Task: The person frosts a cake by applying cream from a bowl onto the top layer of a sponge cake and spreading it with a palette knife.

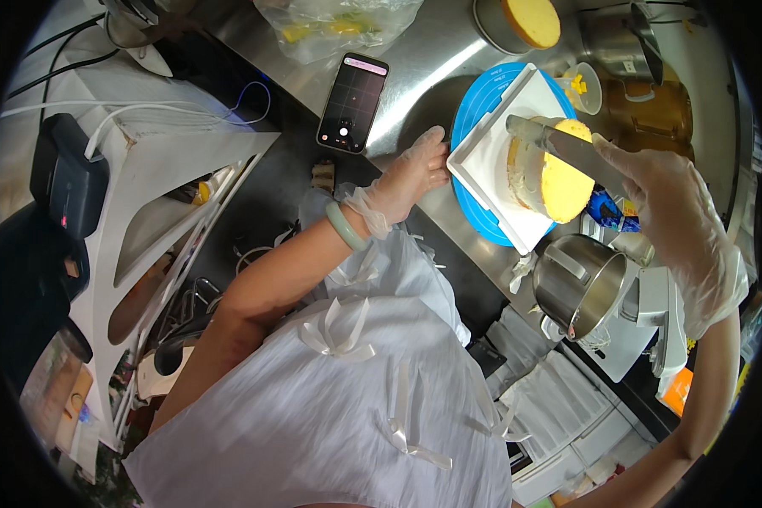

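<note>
My right hand, in a clear plastic glove, grips a metal icing spatula. The blade reaches across the upper part of a round cake with a bare yellow sponge top. Pale cream shows on the cake's side. Under the cake is a white square board, which lies on a blue cake turntable. My left hand, also gloved, has its fingertips at the turntable's left edge near a board corner. Whether they grip it is not clear.
A phone lies on the steel counter, below a clear plastic bag. Another yellow sponge sits in a metal tin. A plastic cup stands beyond the turntable. Nearer me are a steel mixing bowl and a stand mixer.
</note>
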Motion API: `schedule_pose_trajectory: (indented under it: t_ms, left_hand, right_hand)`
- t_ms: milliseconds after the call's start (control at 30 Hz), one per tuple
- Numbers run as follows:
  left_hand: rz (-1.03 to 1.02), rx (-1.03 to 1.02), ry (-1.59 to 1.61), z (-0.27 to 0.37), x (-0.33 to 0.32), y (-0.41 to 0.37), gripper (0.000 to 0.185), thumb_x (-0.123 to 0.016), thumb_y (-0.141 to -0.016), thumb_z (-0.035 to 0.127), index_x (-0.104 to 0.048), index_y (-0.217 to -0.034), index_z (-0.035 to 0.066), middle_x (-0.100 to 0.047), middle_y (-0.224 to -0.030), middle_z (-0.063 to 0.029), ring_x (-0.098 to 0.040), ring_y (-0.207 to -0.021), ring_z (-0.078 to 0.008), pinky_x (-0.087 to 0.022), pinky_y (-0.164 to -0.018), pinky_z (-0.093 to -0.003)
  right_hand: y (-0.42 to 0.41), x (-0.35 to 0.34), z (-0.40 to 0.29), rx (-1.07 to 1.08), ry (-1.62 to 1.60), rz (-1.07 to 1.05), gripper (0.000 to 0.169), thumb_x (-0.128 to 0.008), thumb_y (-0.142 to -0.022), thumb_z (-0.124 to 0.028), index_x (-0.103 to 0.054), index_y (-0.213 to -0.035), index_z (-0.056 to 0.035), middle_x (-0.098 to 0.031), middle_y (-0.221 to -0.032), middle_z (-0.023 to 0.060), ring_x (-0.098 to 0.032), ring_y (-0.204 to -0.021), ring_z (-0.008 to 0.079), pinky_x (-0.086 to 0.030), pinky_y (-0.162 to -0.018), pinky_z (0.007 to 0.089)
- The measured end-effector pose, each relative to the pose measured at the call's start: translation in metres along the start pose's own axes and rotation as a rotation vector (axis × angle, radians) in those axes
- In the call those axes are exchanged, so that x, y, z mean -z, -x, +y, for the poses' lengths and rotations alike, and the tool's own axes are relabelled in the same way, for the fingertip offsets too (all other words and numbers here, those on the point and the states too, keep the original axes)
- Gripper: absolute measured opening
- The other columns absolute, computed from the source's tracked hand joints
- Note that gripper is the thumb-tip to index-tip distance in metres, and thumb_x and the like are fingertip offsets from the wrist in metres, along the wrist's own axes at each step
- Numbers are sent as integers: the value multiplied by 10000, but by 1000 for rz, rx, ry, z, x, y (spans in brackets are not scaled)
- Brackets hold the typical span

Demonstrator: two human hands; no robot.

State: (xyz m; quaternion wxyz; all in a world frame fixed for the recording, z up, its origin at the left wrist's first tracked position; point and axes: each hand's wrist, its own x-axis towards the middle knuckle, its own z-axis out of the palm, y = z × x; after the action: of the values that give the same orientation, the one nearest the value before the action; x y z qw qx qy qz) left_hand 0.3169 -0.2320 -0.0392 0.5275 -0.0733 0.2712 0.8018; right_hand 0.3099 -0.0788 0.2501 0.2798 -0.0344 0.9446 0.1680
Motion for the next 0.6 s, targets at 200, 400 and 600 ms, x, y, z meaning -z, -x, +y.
schedule_pose_trajectory:
  t_ms: [200, 400, 600]
  left_hand:
    - [31, -47, 18, -1, -3, 3, 736, -386, -912, 574, -395, -1300, -52, -487, -1288, -146, -460, -1194, -204, -306, -1058, -329]
    - [5, -51, 0, 4, -6, 10, 735, -380, -914, 576, -380, -1314, -41, -451, -1326, -152, -435, -1226, -211, -283, -1077, -337]
    - [-44, -84, -2, 5, -7, 12, 748, -361, -924, 569, -353, -1336, -54, -432, -1350, -163, -413, -1247, -225, -258, -1089, -351]
  right_hand:
    - [-31, -2, 8, 17, -19, -78, 275, -559, -819, 60, -653, -1071, -1, -638, -861, 208, -621, -686, 280, -501, -734, 362]
    - [-33, -3, 8, 7, 170, -183, 328, -580, -805, 57, -627, -1122, -12, -612, -833, 171, -589, -709, 273, -471, -736, 365]
    - [2, 14, -11, 103, 209, -20, 385, -596, -782, 60, -604, -1159, -21, -568, -800, 147, -549, -684, 264, -450, -696, 364]
